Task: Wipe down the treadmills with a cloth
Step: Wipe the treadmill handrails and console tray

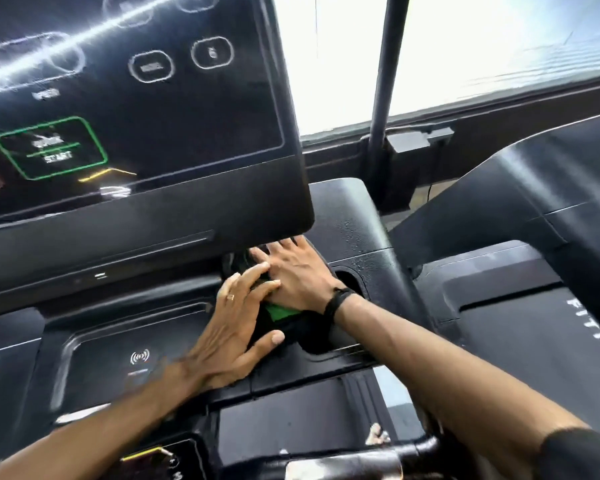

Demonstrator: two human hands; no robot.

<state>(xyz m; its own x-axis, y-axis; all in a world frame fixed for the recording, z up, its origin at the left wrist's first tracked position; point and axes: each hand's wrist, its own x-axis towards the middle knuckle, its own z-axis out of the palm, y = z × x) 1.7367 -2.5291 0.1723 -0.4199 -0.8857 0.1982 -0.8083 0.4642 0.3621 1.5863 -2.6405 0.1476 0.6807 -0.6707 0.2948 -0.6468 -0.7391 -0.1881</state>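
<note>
Both hands, left hand (236,327) and right hand (298,275), pressed the cloth (279,311) under flat, spread fingers beneath the console (153,216); the screen above looked streaked, likely unwiped.

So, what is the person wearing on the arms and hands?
The left hand has a ring on one finger, and its forearm is bare. The right hand has a black band around the wrist, with a loose end sticking up. The right forearm is bare too; a black sleeve covers the arm near the lower right corner. No gloves are visible.
</note>
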